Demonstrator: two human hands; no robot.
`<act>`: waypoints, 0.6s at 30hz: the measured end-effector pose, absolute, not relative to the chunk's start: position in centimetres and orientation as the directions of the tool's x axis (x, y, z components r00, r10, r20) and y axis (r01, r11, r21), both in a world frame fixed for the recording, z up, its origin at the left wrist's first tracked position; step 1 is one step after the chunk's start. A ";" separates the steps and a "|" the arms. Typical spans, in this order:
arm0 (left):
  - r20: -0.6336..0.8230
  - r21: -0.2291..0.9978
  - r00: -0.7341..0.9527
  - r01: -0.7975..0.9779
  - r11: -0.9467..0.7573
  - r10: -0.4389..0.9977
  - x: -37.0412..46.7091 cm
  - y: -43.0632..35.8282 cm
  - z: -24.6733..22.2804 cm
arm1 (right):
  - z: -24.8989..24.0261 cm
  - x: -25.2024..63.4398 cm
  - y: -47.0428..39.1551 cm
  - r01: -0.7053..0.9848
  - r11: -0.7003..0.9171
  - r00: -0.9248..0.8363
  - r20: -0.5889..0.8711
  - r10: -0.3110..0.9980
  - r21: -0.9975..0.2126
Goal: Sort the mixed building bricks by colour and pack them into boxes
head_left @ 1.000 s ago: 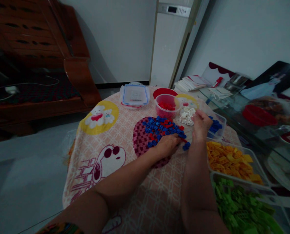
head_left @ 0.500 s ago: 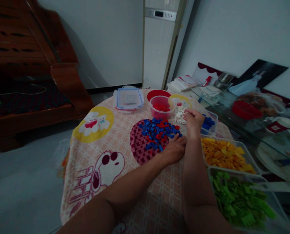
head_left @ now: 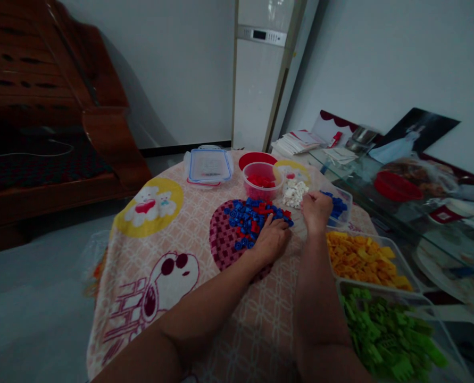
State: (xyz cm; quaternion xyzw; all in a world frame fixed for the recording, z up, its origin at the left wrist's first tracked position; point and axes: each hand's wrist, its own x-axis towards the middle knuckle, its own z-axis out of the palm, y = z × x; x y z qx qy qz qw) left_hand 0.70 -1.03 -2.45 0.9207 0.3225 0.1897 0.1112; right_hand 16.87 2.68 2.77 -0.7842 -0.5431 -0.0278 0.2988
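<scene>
A mixed pile of blue and red toy bricks (head_left: 247, 219) lies on the heart pattern of the tablecloth. My left hand (head_left: 274, 238) rests on the pile's right side, its fingers stretched out over the bricks. To the right, my right hand (head_left: 317, 210) is closed, fingers bent together; whatever is in them is hidden. It is between a heap of white bricks (head_left: 294, 192) and a clear box of blue bricks (head_left: 338, 205). Behind the pile stands a clear round tub (head_left: 262, 190) with red bricks inside.
Boxes of yellow bricks (head_left: 364, 259) and green bricks (head_left: 388, 332) line the right side. At the back are a blue-rimmed lidded box (head_left: 209, 165) and a red lid (head_left: 256, 158). A cluttered glass table (head_left: 348, 183) adjoins on the right; a wooden sofa (head_left: 101, 143) stands left.
My left hand has moved left, further onto the pile. My right hand has come down and slightly right, away from the white bricks. The view has shifted slightly.
</scene>
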 end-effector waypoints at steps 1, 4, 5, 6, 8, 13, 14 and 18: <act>0.283 0.332 0.719 0.547 -0.768 0.634 0.7 -1.2 -2.5 | 3.1 16.5 2.4 0.874 -0.266 0.412 0.329 0.850 -0.407; 0.285 0.346 0.714 0.545 -0.764 0.639 0.7 -1.6 -2.4 | 3.4 15.4 2.1 0.902 -0.310 0.376 0.195 0.906 -0.300; 0.290 0.353 0.708 0.547 -0.759 0.644 0.6 -1.6 -2.4 | 3.4 15.2 2.1 0.912 -0.315 0.363 0.159 0.918 -0.265; 0.298 0.359 0.699 0.548 -0.755 0.649 0.6 -1.6 -2.4 | 3.2 15.0 2.2 0.918 -0.317 0.355 0.135 0.925 -0.238; 0.318 0.370 0.684 0.548 -0.750 0.657 0.6 -1.6 -2.5 | 2.7 14.9 2.5 0.927 -0.309 0.338 0.116 0.934 -0.213; 0.341 0.386 0.679 0.530 -0.755 0.651 0.5 -1.7 -3.0 | 0.4 15.7 4.2 0.925 -0.216 0.281 0.182 0.942 -0.313; 0.344 0.387 0.680 0.526 -0.757 0.648 0.5 -1.8 -3.0 | 0.0 15.9 4.6 0.921 -0.188 0.272 0.216 0.938 -0.342; 0.341 0.393 0.679 0.526 -0.755 0.650 0.3 -2.0 -2.8 | -1.0 16.5 5.6 0.902 -0.079 0.241 0.341 0.909 -0.425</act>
